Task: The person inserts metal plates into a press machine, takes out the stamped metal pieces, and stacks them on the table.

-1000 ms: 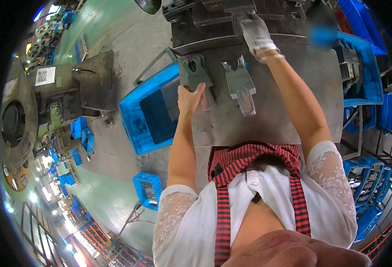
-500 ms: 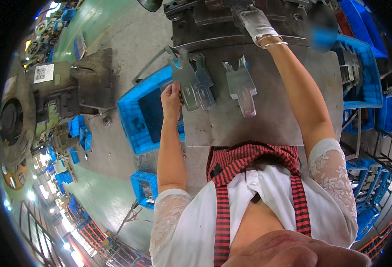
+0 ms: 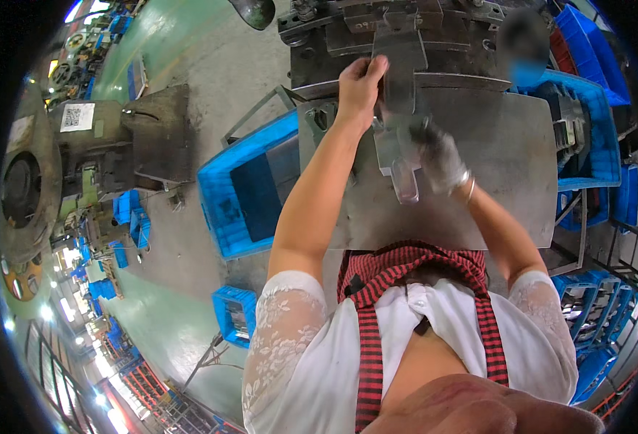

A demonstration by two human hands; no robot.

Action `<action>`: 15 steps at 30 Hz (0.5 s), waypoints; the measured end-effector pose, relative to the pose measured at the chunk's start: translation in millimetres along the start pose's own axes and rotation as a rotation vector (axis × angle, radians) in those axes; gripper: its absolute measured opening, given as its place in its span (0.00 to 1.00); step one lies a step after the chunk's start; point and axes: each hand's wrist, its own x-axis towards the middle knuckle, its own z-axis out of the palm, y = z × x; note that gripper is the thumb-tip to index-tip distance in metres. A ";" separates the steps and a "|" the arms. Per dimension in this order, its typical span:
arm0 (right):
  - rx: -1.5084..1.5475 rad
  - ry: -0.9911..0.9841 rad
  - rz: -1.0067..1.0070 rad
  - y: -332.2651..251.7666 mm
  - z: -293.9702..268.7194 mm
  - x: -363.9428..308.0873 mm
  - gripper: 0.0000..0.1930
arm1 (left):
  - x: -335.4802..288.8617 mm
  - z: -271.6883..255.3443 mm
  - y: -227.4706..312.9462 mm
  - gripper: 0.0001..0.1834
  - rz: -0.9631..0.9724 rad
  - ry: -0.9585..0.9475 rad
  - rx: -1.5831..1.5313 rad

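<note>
My bare left hand [image 3: 360, 87] grips the edge of a flat grey sheet-metal part [image 3: 400, 61] between thumb and fingers. The part's broad end reaches over the dark press die [image 3: 341, 40], and its rounded tongue points back toward me. On the metal table [image 3: 478, 210] lies a second sheet-metal part [image 3: 404, 181] with a rounded tongue. My right hand [image 3: 440, 155], in a whitish glove with dark fingertips, is beside that second part; motion smears its fingers, so their grip is unclear. Another metal part [image 3: 322, 117] shows partly behind my left forearm.
A blue bin [image 3: 214, 188] stands left of the table. At the right is a blue bin [image 3: 608, 155] holding stacked metal parts. The die's front edge borders the table's far side. Large machinery [image 3: 95, 145] stands further left.
My left hand has carried a metal part from the table's left side rightward and forward to the die. My gloved right hand has drawn back from the die to the part on the table.
</note>
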 end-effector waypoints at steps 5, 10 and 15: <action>-1.074 -0.270 0.134 -24.9 -26.8 23.0 0.14 | 60.3 14.3 8.9 0.10 0.053 0.135 0.042; -0.162 0.060 0.111 -32.5 -3.2 132.8 0.14 | 89.8 15.6 -6.0 0.13 0.155 0.277 0.245; -0.642 0.015 -0.151 9.0 0.4 161.6 0.14 | 49.9 -21.8 12.8 0.30 0.301 0.189 0.867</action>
